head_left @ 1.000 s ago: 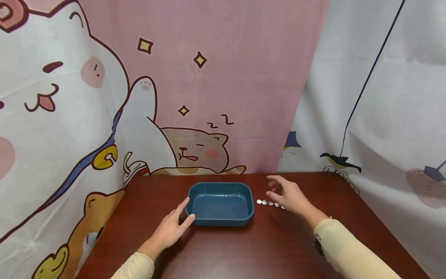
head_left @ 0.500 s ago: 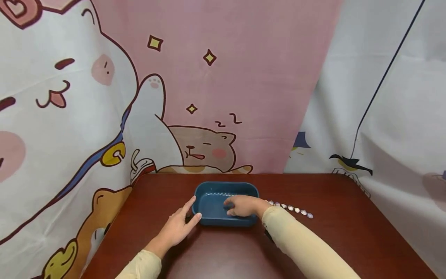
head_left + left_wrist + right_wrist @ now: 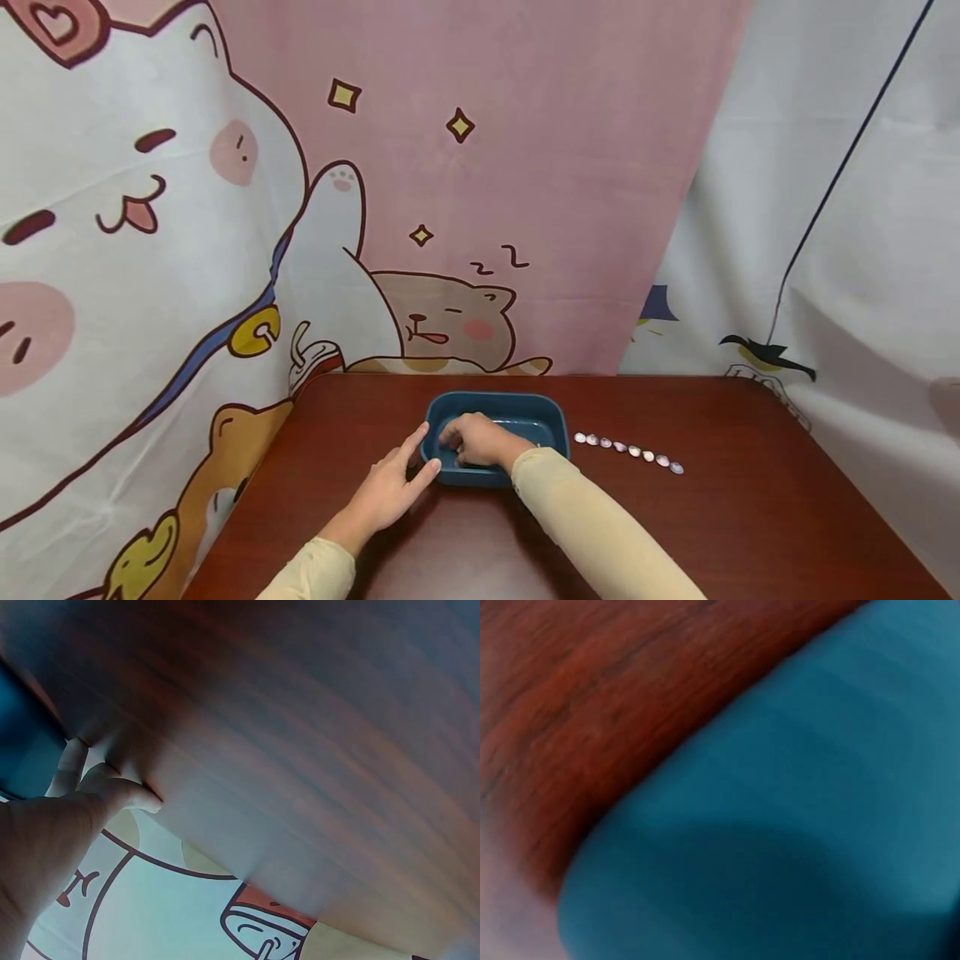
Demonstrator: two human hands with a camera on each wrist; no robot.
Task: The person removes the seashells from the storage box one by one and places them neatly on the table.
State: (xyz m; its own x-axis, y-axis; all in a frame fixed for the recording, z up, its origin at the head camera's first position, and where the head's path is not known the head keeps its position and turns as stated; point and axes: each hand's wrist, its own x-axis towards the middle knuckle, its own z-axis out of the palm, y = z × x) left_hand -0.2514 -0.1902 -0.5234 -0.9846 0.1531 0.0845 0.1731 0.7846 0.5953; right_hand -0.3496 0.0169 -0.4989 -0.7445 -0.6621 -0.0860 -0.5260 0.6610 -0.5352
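Note:
A dark blue rectangular dish (image 3: 564, 446) stands on the table in the head view. My left hand (image 3: 384, 493) rests against its left side, fingers extended and thumb spread at the near left corner. In the left wrist view the left fingers (image 3: 71, 761) reach the dish's edge (image 3: 26, 742). My right hand (image 3: 477, 438) is down inside the dish at its left part, fingers bent loosely, thumb and index finger apart. I see nothing between them; the far fingertips are partly hidden. Right of the dish lies a slanting row of small whitish-purple seashells (image 3: 634, 451).
The reddish-brown wooden table (image 3: 750, 517) carries the dish and the shells. A cartoon-printed cloth (image 3: 585, 208) hangs behind the table and along its sides. The right wrist view shows mostly the dish's blue wall (image 3: 780, 787), blurred and close.
My right hand has moved left from over the shell row into the dish, then further toward its left end. The whole row now shows. My left hand has stayed at the dish.

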